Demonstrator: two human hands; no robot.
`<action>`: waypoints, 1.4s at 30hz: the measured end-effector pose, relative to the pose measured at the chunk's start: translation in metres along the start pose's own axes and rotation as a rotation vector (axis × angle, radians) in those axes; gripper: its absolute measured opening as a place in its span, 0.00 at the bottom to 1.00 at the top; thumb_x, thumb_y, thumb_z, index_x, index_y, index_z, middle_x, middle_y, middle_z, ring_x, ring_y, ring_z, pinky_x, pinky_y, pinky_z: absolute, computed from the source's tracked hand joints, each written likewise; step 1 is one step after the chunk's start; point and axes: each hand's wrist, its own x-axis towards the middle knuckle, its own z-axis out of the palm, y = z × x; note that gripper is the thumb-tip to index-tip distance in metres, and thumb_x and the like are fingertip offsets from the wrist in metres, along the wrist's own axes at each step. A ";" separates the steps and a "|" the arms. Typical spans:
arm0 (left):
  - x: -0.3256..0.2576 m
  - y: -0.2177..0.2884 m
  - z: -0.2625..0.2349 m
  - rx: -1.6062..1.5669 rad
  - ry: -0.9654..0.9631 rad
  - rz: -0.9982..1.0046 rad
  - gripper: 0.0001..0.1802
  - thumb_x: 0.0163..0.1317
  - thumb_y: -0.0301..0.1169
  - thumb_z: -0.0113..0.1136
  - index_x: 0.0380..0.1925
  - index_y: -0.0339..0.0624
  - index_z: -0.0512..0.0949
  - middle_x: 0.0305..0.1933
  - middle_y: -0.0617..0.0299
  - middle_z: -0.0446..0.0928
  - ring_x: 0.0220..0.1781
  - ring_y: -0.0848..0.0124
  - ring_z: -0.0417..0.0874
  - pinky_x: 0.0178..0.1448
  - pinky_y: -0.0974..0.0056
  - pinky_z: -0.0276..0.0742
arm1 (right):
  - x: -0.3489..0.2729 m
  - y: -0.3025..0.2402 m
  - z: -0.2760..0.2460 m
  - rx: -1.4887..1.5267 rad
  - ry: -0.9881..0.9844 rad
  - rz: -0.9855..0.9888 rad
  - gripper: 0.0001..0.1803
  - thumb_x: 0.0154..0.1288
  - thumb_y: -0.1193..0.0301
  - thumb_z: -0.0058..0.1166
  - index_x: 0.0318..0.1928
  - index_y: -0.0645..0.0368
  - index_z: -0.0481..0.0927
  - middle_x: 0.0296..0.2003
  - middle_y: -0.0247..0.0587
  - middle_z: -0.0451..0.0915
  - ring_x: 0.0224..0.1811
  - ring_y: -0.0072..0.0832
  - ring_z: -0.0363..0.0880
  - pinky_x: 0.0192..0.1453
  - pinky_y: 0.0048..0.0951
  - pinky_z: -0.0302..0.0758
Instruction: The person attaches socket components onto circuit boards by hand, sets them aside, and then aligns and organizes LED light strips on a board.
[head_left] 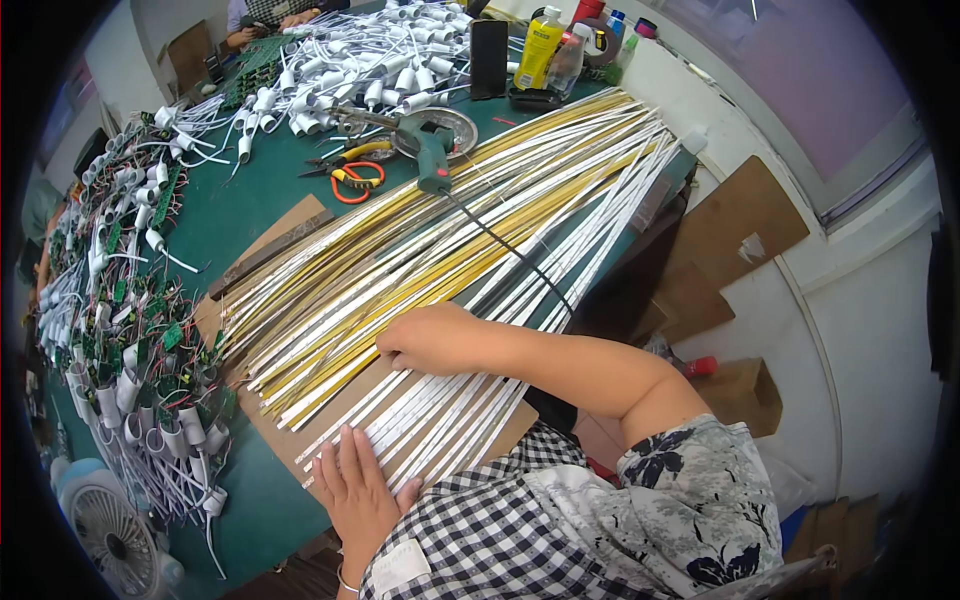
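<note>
Long narrow strips (pixel 430 255), white and yellow, lie side by side in a slanting band across the green table. Nearer to me, a group of white strips (pixel 440 420) is spread apart on brown cardboard (pixel 285 440). My left hand (pixel 358 490) lies with its fingers spread over the near-left ends of these white strips. Beyond it, my right hand (pixel 432 338) is closed, its thumb and fingers pinched at one white strip; the palm side is hidden. A green-handled glue gun (pixel 432 160) rests at the far edge of the band, its black cord trailing over the strips.
Orange-handled pliers (pixel 357 182) and a round metal dish (pixel 450 130) lie past the strips. White lamp sockets (pixel 370 60) with wires are heaped at the back and left. A phone (pixel 489 60), a yellow bottle (pixel 540 48) and a fan (pixel 112 535) stand around. A co-worker (pixel 270 15) sits opposite.
</note>
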 end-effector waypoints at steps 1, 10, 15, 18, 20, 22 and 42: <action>0.000 0.000 0.000 0.000 0.003 0.006 0.51 0.56 0.59 0.56 0.66 0.27 0.58 0.71 0.43 0.56 0.72 0.43 0.53 0.75 0.39 0.39 | 0.000 0.000 0.001 -0.002 0.005 0.004 0.09 0.61 0.65 0.55 0.39 0.53 0.81 0.36 0.38 0.81 0.45 0.35 0.79 0.46 0.36 0.75; 0.004 -0.004 -0.001 -0.029 -0.026 0.045 0.51 0.57 0.59 0.54 0.66 0.25 0.56 0.71 0.37 0.55 0.74 0.39 0.49 0.74 0.37 0.40 | -0.015 0.004 0.019 -0.199 0.407 -0.219 0.09 0.60 0.66 0.55 0.33 0.58 0.81 0.34 0.38 0.82 0.41 0.38 0.80 0.44 0.39 0.77; 0.001 -0.005 0.002 -0.020 -0.014 0.022 0.51 0.57 0.58 0.56 0.66 0.26 0.56 0.71 0.37 0.54 0.74 0.39 0.49 0.74 0.37 0.40 | -0.065 0.069 -0.026 -0.067 1.208 -0.012 0.11 0.63 0.69 0.53 0.44 0.59 0.81 0.37 0.45 0.81 0.35 0.35 0.80 0.40 0.37 0.78; 0.003 -0.005 0.001 -0.014 0.005 0.047 0.50 0.57 0.57 0.56 0.66 0.26 0.56 0.71 0.37 0.54 0.74 0.39 0.49 0.73 0.37 0.40 | -0.115 0.153 -0.086 0.417 1.199 0.671 0.20 0.64 0.67 0.53 0.55 0.61 0.71 0.32 0.43 0.80 0.21 0.27 0.75 0.26 0.29 0.75; 0.006 -0.003 0.001 -0.015 0.003 0.053 0.50 0.57 0.57 0.57 0.66 0.26 0.56 0.71 0.37 0.54 0.74 0.39 0.48 0.73 0.37 0.40 | -0.118 0.188 -0.100 0.531 1.225 0.796 0.22 0.63 0.66 0.55 0.55 0.62 0.69 0.32 0.46 0.80 0.21 0.27 0.76 0.26 0.30 0.75; 0.005 -0.004 0.002 -0.022 -0.008 0.043 0.50 0.56 0.57 0.58 0.66 0.26 0.56 0.71 0.37 0.53 0.74 0.39 0.48 0.74 0.37 0.40 | -0.109 0.201 -0.104 0.573 1.104 0.893 0.27 0.59 0.68 0.59 0.56 0.63 0.65 0.33 0.51 0.80 0.22 0.28 0.77 0.25 0.30 0.75; 0.003 -0.004 0.004 -0.027 -0.006 0.016 0.52 0.54 0.56 0.60 0.67 0.27 0.55 0.73 0.39 0.52 0.76 0.42 0.46 0.75 0.39 0.38 | -0.109 0.124 -0.135 1.204 1.511 -0.094 0.08 0.70 0.65 0.51 0.40 0.56 0.76 0.29 0.31 0.75 0.29 0.23 0.74 0.31 0.28 0.71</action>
